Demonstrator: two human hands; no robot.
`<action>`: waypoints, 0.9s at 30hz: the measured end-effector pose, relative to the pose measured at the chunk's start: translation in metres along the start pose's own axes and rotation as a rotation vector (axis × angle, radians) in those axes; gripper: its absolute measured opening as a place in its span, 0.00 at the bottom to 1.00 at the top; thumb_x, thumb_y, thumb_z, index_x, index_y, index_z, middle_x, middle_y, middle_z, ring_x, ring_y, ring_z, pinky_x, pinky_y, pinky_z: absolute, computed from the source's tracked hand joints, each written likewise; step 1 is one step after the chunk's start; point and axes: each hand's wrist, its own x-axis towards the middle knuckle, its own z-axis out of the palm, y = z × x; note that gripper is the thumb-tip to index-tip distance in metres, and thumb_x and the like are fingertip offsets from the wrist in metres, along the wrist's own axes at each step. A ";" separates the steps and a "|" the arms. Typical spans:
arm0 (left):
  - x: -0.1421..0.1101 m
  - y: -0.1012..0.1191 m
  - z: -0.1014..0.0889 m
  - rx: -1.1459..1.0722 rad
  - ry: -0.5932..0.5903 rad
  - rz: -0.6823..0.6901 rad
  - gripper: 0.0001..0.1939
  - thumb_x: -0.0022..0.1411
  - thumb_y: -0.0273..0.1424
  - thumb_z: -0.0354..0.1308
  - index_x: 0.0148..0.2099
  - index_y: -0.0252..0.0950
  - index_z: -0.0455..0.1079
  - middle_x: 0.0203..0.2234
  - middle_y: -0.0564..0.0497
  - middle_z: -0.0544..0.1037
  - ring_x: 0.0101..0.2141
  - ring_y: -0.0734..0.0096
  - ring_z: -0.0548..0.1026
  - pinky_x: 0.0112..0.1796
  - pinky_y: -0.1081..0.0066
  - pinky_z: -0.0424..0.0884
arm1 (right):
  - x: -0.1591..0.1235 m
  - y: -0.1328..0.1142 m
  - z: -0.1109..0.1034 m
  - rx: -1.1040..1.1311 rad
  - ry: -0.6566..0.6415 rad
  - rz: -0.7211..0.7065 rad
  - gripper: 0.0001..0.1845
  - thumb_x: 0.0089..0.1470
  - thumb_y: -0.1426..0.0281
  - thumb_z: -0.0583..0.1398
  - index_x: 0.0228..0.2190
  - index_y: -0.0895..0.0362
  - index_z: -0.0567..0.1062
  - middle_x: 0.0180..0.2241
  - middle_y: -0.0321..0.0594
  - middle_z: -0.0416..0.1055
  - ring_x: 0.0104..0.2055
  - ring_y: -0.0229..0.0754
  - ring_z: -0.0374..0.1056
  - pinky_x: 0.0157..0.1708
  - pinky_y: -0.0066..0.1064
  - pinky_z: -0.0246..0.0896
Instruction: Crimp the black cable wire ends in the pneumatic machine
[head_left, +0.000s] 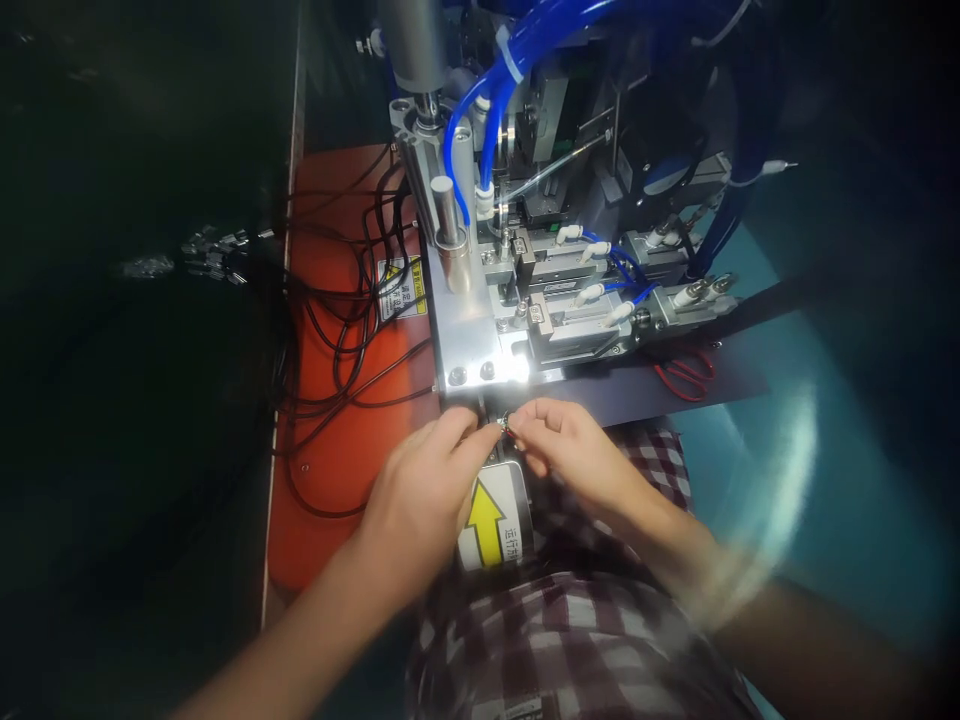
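My left hand (424,475) is closed in a pinch at the near end of a metal machine (469,345), just above a white label with a yellow arrow (487,525). Opposite it, my right hand (559,440) pinches too, its fingertips almost meeting those of the left. Between the fingertips sits a small shiny metal piece (504,427) with a bit of red by it; its kind is too small to make out. Which hand bears its weight I cannot tell.
Black cables (352,320) loop over an orange surface (330,530) at left. Blue air hoses (487,110) arch above the machine. Pneumatic slides (577,330) with white fittings stand behind my right hand. Red-handled scissors or pliers (686,378) lie at the right. A checked garment (585,640) covers my lap.
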 end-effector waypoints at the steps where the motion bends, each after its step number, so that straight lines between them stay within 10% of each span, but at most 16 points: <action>1: 0.000 -0.001 0.000 -0.035 0.006 -0.005 0.15 0.62 0.18 0.47 0.46 0.29 0.72 0.33 0.44 0.74 0.32 0.68 0.73 0.31 0.71 0.73 | 0.002 0.001 -0.001 0.077 -0.069 0.045 0.16 0.53 0.60 0.58 0.20 0.56 0.65 0.13 0.27 0.56 0.17 0.32 0.50 0.20 0.27 0.44; 18: -0.002 -0.001 -0.002 -0.010 -0.002 -0.074 0.13 0.62 0.21 0.49 0.45 0.30 0.73 0.32 0.44 0.73 0.32 0.65 0.74 0.30 0.70 0.74 | -0.014 0.017 0.006 0.132 0.081 0.012 0.15 0.50 0.59 0.62 0.27 0.58 0.71 0.18 0.30 0.61 0.17 0.32 0.52 0.18 0.26 0.46; 27: -0.001 0.001 -0.002 -0.042 0.019 -0.079 0.14 0.62 0.21 0.48 0.44 0.29 0.74 0.32 0.44 0.73 0.31 0.66 0.74 0.31 0.70 0.74 | -0.014 0.006 0.001 -0.531 0.230 -0.510 0.06 0.56 0.71 0.56 0.27 0.57 0.69 0.25 0.36 0.67 0.26 0.37 0.61 0.29 0.32 0.55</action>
